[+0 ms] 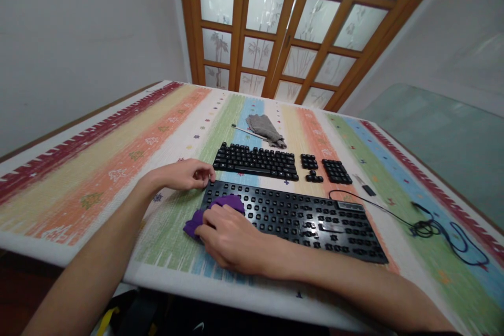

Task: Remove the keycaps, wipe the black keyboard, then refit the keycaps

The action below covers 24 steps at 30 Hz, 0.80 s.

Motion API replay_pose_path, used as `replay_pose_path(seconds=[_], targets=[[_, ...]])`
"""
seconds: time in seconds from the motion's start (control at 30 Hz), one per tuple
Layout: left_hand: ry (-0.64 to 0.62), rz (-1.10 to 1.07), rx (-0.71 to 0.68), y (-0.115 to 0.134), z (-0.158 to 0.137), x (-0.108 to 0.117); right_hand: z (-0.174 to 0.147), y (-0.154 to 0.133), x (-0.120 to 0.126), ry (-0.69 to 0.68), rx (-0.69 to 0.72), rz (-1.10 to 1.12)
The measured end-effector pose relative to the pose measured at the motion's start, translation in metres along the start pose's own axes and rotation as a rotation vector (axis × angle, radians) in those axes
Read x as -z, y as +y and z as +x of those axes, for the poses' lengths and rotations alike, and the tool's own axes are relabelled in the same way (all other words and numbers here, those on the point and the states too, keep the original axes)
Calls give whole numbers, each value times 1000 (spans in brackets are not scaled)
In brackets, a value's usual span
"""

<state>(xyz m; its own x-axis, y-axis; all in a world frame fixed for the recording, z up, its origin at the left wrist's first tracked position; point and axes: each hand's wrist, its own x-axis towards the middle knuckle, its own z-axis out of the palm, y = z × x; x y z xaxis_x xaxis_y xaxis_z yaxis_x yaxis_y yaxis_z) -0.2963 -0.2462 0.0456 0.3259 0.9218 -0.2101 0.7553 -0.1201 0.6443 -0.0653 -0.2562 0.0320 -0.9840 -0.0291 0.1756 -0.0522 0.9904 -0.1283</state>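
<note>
A black keyboard with its keycaps off lies at a slant on the striped tablecloth, its bare switches showing. My right hand is closed over a purple cloth and presses it onto the keyboard's left end, hiding the near left corner. At the far left corner, the curled fingers of my left hand grip the keyboard's edge; the fingertips are partly hidden. Just beyond the keyboard, the loose black keycaps are laid out in keyboard order, with smaller groups of keycaps to the right.
Behind the keycaps lie a crumpled grey cloth and a thin white brush. A small keycap puller-like tool rests at the right. The keyboard's cable coils near the right side. Wood-framed glass doors stand past the table.
</note>
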Motion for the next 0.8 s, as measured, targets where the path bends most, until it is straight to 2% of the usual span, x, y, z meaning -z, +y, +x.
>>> replay_pose_path(seconds=[0.17,0.27,0.37,0.5,0.6,0.67,0.8], targets=[[-1,0,0,1,-1,0,-8,-4,-12,39,130,-150],[-1,7,-5,0,0,0,-15,-1,-8,13,76,-120],[-3,6,0,-1,0,-1,-16,8,4,-10,-23,0],[4,4,0,-1,0,0,-9,26,16,224,-255,-1],[13,28,-14,0,0,0,0,35,14,358,-319,-32],[16,48,-22,0,0,0,5,36,9,337,-294,-59],[-5,30,-18,-1,0,1,12,33,0,130,-233,-91]])
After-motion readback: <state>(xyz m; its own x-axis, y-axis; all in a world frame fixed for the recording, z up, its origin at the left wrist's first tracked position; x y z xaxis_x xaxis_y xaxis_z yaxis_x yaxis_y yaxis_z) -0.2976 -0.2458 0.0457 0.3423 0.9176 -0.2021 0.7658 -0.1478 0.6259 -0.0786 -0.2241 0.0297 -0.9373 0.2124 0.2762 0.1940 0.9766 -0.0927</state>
